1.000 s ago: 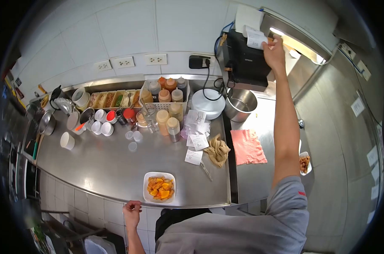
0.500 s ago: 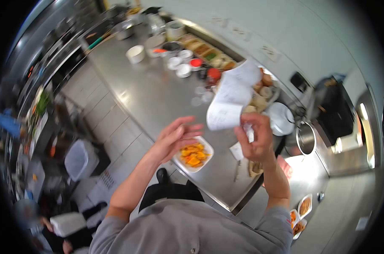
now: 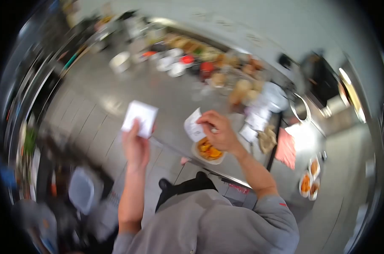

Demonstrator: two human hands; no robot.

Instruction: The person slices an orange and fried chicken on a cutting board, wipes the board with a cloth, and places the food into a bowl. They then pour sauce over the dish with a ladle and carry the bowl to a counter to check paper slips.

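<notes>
My left hand is raised over the near edge of the counter with a white paper slip pinched under the thumb. A second paper slip, with dark writing on it, hangs from the closed fingers of my right hand. Just below that hand, a white tray of orange food pieces stands at the counter's front edge. More white papers lie to the right, beside a crumpled brown cloth.
Along the back of the steel counter stand white tubs, red-lidded jars and several food containers. A pink cloth and filled trays are at right. A translucent bin stands at left.
The long paper strip in my right hand is now separate slips, one in each hand. My left hand has moved left and closed on paper; my right hand has moved left. The view has turned.
</notes>
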